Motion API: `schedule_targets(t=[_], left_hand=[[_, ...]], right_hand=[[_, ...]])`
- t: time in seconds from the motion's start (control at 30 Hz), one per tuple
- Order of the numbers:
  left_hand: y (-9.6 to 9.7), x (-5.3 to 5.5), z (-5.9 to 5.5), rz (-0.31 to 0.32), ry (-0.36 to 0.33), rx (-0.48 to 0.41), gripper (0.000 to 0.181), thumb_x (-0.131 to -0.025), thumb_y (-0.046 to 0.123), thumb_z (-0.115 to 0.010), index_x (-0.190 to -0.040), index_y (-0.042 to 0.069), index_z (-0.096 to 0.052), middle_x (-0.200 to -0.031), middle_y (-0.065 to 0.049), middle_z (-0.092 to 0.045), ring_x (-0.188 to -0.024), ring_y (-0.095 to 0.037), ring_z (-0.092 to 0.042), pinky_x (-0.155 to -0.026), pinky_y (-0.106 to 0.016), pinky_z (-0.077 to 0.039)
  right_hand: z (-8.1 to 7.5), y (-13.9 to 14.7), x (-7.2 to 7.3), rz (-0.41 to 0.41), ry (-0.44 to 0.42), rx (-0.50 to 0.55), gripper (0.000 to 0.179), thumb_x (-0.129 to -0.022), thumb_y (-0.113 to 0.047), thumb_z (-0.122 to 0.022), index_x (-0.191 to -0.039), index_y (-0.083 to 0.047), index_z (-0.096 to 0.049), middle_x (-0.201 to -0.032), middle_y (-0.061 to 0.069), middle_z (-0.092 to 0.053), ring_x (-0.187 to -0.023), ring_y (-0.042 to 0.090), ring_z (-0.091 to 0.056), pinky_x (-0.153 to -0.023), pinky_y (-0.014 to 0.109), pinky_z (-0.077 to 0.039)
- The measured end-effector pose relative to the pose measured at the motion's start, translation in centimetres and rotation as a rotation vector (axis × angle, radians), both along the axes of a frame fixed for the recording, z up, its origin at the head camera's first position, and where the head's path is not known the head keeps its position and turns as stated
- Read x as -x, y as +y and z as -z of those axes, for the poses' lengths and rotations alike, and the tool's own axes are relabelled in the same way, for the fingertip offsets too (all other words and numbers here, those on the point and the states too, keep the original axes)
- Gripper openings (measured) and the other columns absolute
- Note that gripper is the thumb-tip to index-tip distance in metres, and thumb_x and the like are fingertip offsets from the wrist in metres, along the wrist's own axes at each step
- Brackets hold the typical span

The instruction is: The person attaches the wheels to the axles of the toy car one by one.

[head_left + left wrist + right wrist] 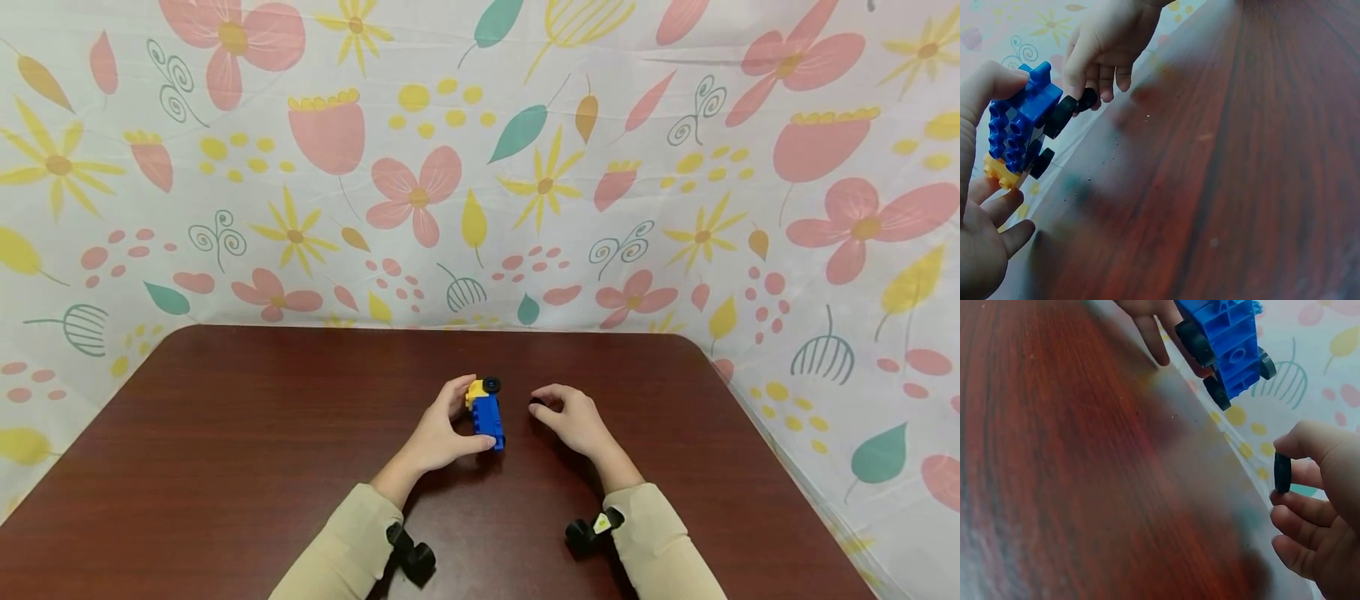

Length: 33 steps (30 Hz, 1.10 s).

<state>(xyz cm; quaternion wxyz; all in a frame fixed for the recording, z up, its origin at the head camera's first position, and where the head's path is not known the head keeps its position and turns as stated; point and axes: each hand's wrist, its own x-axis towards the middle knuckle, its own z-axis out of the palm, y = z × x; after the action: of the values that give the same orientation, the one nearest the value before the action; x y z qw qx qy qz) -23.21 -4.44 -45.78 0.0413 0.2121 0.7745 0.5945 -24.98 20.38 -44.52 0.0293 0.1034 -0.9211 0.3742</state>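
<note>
My left hand [442, 432] grips a toy truck [486, 417] by its two ends, thumb on the blue end and fingers at the yellow one. Blue studded bricks make up most of its body, as the left wrist view shows. The right wrist view shows its ribbed blue underside [1235, 356] with three black wheels on it. Off to the truck's right, my right hand [576, 421] pinches a loose black wheel [1282, 472] between thumb and fingertips. That wheel stands on edge in the pinch, apart from the truck in the right wrist view.
Both hands are over a dark reddish-brown wooden table [300, 400] with rounded far corners. Behind it hangs a white cloth [480, 275] printed with flowers and leaves. A black wrist device [416, 562] sits at the left cuff, another [585, 536] at the right.
</note>
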Motion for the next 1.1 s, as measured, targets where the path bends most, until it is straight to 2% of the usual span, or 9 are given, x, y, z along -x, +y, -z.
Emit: schedule_targets(t=[0.23, 0.33, 0.47, 0.67, 0.93, 1.1], left_hand=[[-0.1, 0.1, -0.1, -0.002, 0.008, -0.001, 0.089, -0.075, 0.027, -0.08, -0.146, 0.014, -0.028, -0.15, -0.011, -0.035, -0.138, -0.031, -0.035, -0.111, -0.051, -0.031], [-0.2, 0.1, -0.2, -0.009, 0.006, 0.002, 0.088, -0.074, 0.027, -0.081, -0.146, 0.018, -0.029, -0.15, -0.009, -0.035, -0.138, -0.03, -0.036, -0.111, -0.051, -0.032], [-0.3, 0.2, -0.2, -0.02, 0.0, 0.006, 0.088, -0.074, 0.026, -0.081, -0.145, 0.021, -0.03, -0.15, -0.008, -0.035, -0.138, -0.028, -0.036, -0.111, -0.049, -0.032], [-0.4, 0.3, -0.4, -0.018, 0.013, -0.006, 0.087, -0.074, 0.023, -0.081, -0.145, 0.02, -0.031, -0.15, -0.011, -0.036, -0.136, -0.03, -0.038, -0.111, -0.051, -0.032], [-0.5, 0.5, -0.7, -0.016, -0.02, -0.016, 0.086, -0.075, 0.012, -0.078, -0.146, 0.012, -0.029, -0.151, -0.017, -0.033, -0.137, -0.036, -0.036, -0.11, -0.054, -0.03], [-0.6, 0.5, -0.8, -0.028, -0.028, 0.001, 0.086, -0.075, 0.015, -0.079, -0.146, 0.018, -0.03, -0.151, -0.014, -0.033, -0.137, -0.034, -0.036, -0.111, -0.053, -0.03]], right_hand=[[-0.3, -0.2, 0.0, -0.009, 0.014, 0.054, 0.031, -0.088, -0.029, -0.067, -0.11, -0.008, -0.067, -0.1, 0.005, -0.068, -0.084, 0.017, -0.058, -0.069, 0.029, -0.048], [-0.4, -0.3, 0.0, -0.015, 0.022, 0.081, 0.031, -0.088, -0.029, -0.067, -0.11, -0.008, -0.066, -0.098, 0.005, -0.067, -0.084, 0.018, -0.058, -0.07, 0.029, -0.049], [-0.6, -0.5, -0.1, -0.031, 0.039, 0.117, 0.033, -0.09, -0.029, -0.065, -0.116, -0.008, -0.065, -0.102, 0.006, -0.067, -0.089, 0.021, -0.06, -0.074, 0.03, -0.05], [-1.2, -0.8, -0.5, -0.066, 0.057, 0.17, 0.033, -0.092, -0.027, -0.062, -0.119, -0.008, -0.064, -0.111, 0.008, -0.067, -0.095, 0.021, -0.061, -0.077, 0.029, -0.051], [-1.7, -1.2, -0.8, -0.084, 0.059, 0.235, 0.031, -0.091, -0.024, -0.063, -0.117, -0.007, -0.064, -0.11, 0.01, -0.067, -0.094, 0.023, -0.061, -0.075, 0.027, -0.051], [-1.9, -1.3, -0.9, -0.084, 0.045, 0.249, 0.029, -0.09, -0.028, -0.065, -0.113, -0.01, -0.064, -0.108, 0.008, -0.067, -0.092, 0.019, -0.061, -0.076, 0.026, -0.051]])
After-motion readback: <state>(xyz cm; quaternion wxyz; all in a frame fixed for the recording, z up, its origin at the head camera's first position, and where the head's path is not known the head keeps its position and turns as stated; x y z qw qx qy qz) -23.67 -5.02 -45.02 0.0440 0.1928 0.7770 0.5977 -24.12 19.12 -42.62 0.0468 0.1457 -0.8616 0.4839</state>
